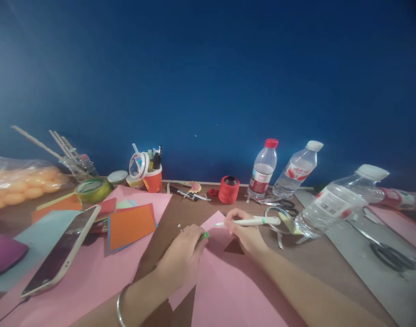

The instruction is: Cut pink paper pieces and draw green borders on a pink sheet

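My right hand point(245, 236) is closed in a writing grip on a white marker point(262, 221) with green markings, its tip pointing left. A small green cap point(204, 235) sticks out between the thumb and fingers of my left hand point(185, 250), which is closed on it and wears a silver bracelet point(119, 309). Both hands rest at the far end of pink paper point(228, 290) on the brown table. Part of another pink piece point(182, 295) shows under my left hand.
Behind my hands stand a red tape roll point(228, 190), a red-capped bottle point(263, 168) and a paper cup point(153, 181) of pens. More bottles, including a tilted one point(330, 204), and scissors point(392, 256) are at right. A phone point(61, 250) and orange paper point(131, 227) lie left.
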Demonstrator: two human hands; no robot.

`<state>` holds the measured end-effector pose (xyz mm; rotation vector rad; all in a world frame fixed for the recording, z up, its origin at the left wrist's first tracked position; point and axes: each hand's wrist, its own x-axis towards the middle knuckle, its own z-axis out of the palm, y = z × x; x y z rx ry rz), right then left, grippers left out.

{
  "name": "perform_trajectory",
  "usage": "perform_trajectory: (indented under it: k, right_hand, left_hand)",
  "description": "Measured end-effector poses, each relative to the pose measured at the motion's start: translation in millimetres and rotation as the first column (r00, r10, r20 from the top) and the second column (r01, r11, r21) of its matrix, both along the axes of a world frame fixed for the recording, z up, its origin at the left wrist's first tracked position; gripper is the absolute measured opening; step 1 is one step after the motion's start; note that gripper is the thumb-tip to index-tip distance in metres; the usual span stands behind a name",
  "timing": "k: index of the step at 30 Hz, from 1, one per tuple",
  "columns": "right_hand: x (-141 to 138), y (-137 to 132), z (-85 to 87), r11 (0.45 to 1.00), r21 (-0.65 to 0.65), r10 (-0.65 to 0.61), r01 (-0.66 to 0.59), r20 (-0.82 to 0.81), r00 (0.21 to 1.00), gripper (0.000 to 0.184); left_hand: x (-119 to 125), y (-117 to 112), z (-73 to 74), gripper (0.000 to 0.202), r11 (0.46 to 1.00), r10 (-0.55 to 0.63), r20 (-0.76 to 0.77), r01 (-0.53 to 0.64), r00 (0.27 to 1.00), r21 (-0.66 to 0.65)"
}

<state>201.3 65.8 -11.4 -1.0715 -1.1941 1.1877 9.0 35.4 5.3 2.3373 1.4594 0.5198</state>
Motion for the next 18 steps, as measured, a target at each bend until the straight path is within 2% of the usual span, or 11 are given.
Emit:
perform_trajectory:
  k: [5,11,15,18]
  right_hand:
    - [1.2,-3.5,2.5,0.999,0.051,-0.012,0.010,0.038,0.999,0.014]
    - [-3.3,-7.0,-4.3,0.993,-0.013,0.114,-0.117,-0.144,0.983,0.011]
    - [-6.9,-9.0,-1.8,0.989,-0.032,0.139,-0.143,-0.099,0.985,0.015]
    - [-8.7,-8.9,0.4,0.973,-0.096,0.205,-0.208,-0.037,0.978,0.015]
  left_hand:
    - [-4.7,5.8,-0.1,0.025,0.999,-0.019,0.002,0.019,1.000,0.028]
    - [-6.6,8.3,0.7,0.025,0.999,0.004,0.000,-0.004,1.000,0.037]
    - [-4.3,7.2,2.6,0.023,0.998,-0.003,-0.019,0.004,1.000,0.061]
    - [-3.6,6.4,3.6,0.023,0.996,-0.030,-0.044,0.034,0.999,0.079]
